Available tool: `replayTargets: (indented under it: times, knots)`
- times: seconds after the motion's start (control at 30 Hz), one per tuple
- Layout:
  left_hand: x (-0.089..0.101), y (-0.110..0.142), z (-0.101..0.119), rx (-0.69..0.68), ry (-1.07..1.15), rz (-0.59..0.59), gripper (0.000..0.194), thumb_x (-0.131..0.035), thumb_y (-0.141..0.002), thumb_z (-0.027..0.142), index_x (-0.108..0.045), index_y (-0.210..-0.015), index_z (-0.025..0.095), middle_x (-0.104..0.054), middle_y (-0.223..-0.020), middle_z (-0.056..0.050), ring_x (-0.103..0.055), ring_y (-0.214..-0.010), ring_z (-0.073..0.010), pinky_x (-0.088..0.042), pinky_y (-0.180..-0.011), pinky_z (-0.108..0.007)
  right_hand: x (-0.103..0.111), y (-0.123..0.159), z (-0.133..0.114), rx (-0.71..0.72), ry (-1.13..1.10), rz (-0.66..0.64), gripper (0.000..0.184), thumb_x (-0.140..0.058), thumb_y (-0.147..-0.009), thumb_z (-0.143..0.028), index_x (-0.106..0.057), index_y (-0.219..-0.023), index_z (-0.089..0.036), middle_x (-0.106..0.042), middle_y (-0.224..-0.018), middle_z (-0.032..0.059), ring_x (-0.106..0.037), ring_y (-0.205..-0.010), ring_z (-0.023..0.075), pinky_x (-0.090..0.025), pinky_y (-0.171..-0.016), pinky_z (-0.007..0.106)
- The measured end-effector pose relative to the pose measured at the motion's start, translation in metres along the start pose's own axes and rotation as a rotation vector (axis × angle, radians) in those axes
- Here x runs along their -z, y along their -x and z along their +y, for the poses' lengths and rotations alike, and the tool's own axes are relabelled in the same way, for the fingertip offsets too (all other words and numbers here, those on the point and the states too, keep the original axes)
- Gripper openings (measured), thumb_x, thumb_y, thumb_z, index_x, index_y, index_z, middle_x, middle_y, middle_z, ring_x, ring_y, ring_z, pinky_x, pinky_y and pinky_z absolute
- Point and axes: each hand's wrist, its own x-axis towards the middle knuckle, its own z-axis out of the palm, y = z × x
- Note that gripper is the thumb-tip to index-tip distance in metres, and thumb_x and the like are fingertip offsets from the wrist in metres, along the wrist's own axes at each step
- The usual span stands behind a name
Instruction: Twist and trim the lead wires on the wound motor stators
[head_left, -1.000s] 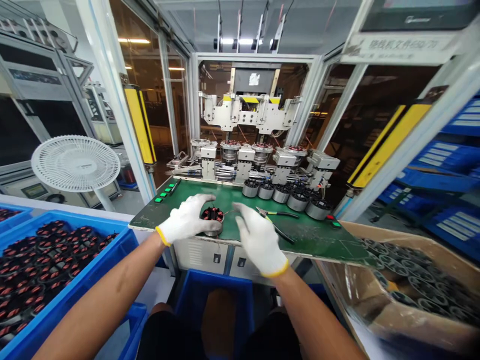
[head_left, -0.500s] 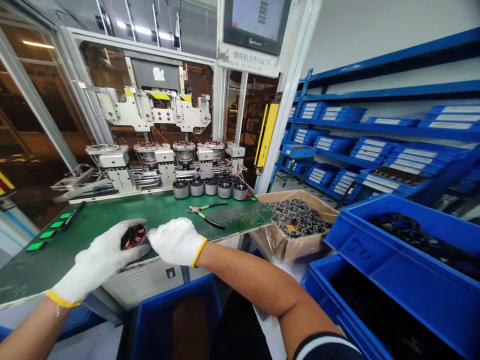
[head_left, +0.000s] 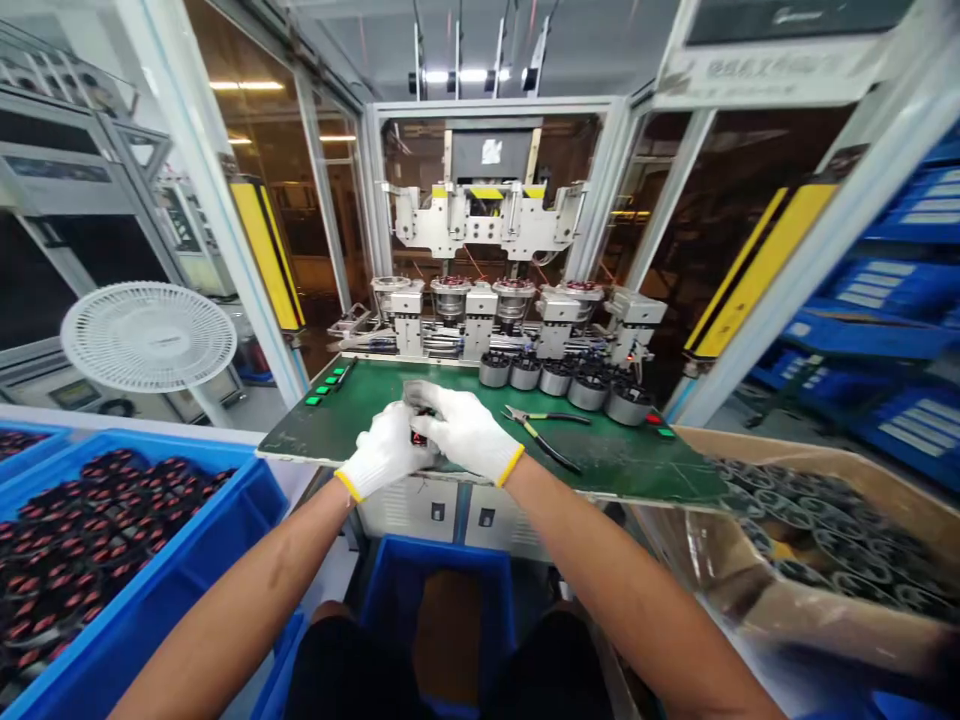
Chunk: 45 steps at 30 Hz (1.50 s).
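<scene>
Both my hands wear white knit gloves and meet over the front of the green work table (head_left: 637, 470). My left hand (head_left: 382, 455) and my right hand (head_left: 465, 430) are closed together around one wound stator (head_left: 417, 437), a dark round part with red copper coils. Most of the stator is hidden by my fingers. Pliers (head_left: 541, 432) with green handles lie on the table just right of my right hand.
A row of grey stator parts (head_left: 559, 378) stands in front of the winding machine (head_left: 487, 300). A blue bin (head_left: 172, 560) of wound stators is at left, a cardboard box (head_left: 787, 610) of grey stators at right, a white fan (head_left: 148, 336) at far left.
The view swung right toward blue shelves, then back to the machine. My right hand has moved from beside the stator to cover it, joined with my left hand, lifted slightly off the table.
</scene>
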Motion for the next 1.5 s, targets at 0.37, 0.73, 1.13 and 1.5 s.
replayTargets:
  times: [0.37,0.73,1.13,1.5]
  knots:
    - [0.005,-0.017,-0.017,-0.377,0.298,-0.160,0.052,-0.070,-0.064,0.033,-0.061,-0.115,0.024,-0.066,-0.109,-0.001,-0.062,-0.096,-0.0217,-0.050,-0.079,-0.031,-0.007,0.026,0.013,-0.283,-0.350,0.164,0.017,-0.049,-0.078,-0.022,-0.065,-0.082,-0.017,-0.060,-0.063,-0.0021,-0.052,-0.055,0.0093,-0.039,-0.052,0.022]
    - [-0.006,-0.023,-0.027,-0.426,0.616,-0.284,0.039,-0.060,-0.077,0.031,-0.054,-0.114,0.019,-0.064,-0.093,-0.002,-0.060,-0.078,-0.0157,-0.050,-0.076,-0.032,-0.025,0.005,0.038,-0.484,-0.868,0.266,0.014,-0.049,-0.068,-0.020,-0.056,-0.080,-0.016,-0.040,-0.045,-0.0103,-0.027,-0.034,0.0034,-0.019,-0.035,0.018]
    - [-0.002,-0.027,-0.021,-0.446,0.679,-0.377,0.036,-0.053,-0.075,0.019,-0.056,-0.111,0.014,-0.063,-0.077,-0.001,-0.059,-0.069,-0.0136,-0.050,-0.069,-0.028,-0.021,0.002,0.035,-0.427,-0.636,0.308,0.021,-0.047,-0.077,-0.026,-0.060,-0.091,-0.017,-0.048,-0.052,-0.0065,-0.036,-0.039,0.0073,-0.031,-0.041,0.022]
    - [-0.003,-0.014,-0.021,-0.608,0.383,0.022,0.022,-0.055,-0.083,0.023,-0.066,-0.102,0.020,-0.059,-0.121,-0.008,-0.058,-0.109,-0.0197,-0.047,-0.097,-0.034,-0.017,0.060,0.010,-0.250,0.160,-0.009,0.026,-0.042,-0.090,-0.027,-0.065,-0.081,-0.018,-0.066,-0.072,0.0018,-0.057,-0.066,0.0125,-0.035,-0.060,0.025]
